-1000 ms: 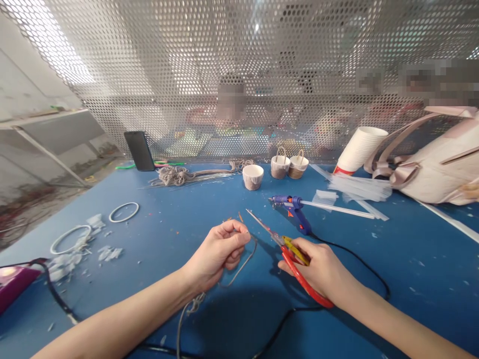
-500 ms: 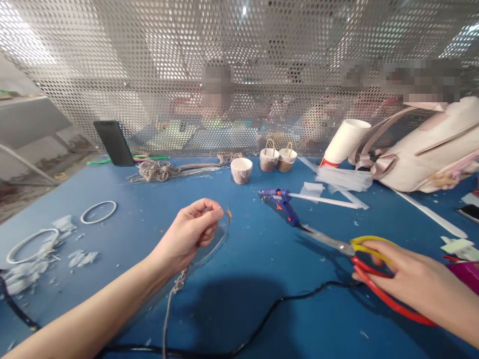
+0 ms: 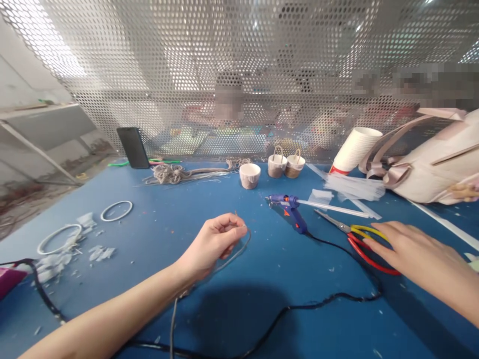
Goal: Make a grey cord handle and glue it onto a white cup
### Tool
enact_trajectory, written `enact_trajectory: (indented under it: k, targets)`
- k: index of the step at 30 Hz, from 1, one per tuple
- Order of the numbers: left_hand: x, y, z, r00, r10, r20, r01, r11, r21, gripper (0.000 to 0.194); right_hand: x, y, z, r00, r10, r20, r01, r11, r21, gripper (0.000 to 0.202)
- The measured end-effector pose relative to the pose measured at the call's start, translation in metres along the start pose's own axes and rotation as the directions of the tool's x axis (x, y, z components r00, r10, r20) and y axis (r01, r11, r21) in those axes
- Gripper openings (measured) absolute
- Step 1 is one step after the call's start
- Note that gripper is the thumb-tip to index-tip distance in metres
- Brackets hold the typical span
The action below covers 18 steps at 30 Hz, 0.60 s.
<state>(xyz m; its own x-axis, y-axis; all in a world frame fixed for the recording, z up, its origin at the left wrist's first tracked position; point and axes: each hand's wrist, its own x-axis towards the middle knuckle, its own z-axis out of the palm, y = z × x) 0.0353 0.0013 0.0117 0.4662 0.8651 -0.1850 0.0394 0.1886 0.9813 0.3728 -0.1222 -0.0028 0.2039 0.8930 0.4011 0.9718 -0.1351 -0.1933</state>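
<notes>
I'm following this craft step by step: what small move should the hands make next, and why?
Probably the right hand should reach for the glue gun. The scissors lie flat on the table under its fingertips, the left hand pinches the cord end, and the glue gun lies just beyond, between the hands.

Table top [image 3: 157,234]: matt blue, smooth, flecked with white scraps. Scissors [image 3: 359,238] at 3 o'clock: bare metal blades, glossy red and yellow plastic handles. Glue gun [image 3: 290,209]: blue plastic, translucent stick. Cord [image 3: 235,252] in the left hand [image 3: 213,244]: grey, rough fibre. Screen [image 3: 239,75] at 12 o'clock: perforated metal sheet.
</notes>
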Motion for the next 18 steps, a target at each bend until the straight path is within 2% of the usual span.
enact_trajectory:
  k: [2,4,5,7,10,13,18]
  targets:
    - [-0.001,0.001,0.001,1.0,0.01,0.005,-0.01,1.0,0.023,0.022,-0.003,-0.028,-0.007,0.992,-0.091,0.09,0.087,0.995,0.048,0.019]
    - [-0.002,0.001,0.001,1.0,0.024,0.014,-0.024,0.998,0.055,0.023,0.0,-0.066,-0.009,0.977,-0.172,0.123,0.156,0.979,0.131,0.015]
    - [-0.003,0.001,0.002,0.999,0.032,0.021,-0.033,0.996,0.078,0.023,0.003,-0.086,-0.007,0.958,-0.249,0.14,0.214,0.95,0.229,0.013]
    - [-0.006,0.0,0.002,0.998,0.049,0.039,-0.054,0.991,0.123,0.024,0.011,-0.122,-0.001,0.923,-0.369,0.107,0.302,0.869,0.392,0.013]
    - [-0.01,-0.001,0.003,0.995,0.069,0.069,-0.079,0.984,0.161,0.026,0.023,-0.161,0.016,0.907,-0.418,0.044,0.327,0.769,0.549,0.016]
    - [-0.011,-0.002,0.002,0.995,0.08,0.06,-0.088,0.985,0.151,0.028,0.029,-0.18,0.033,0.921,-0.39,0.015,0.281,0.688,0.669,0.013]
    - [-0.007,-0.001,-0.001,0.998,0.032,0.053,-0.035,0.997,0.07,0.025,0.03,-0.185,0.045,0.958,-0.287,-0.005,0.18,0.587,0.79,0.011]
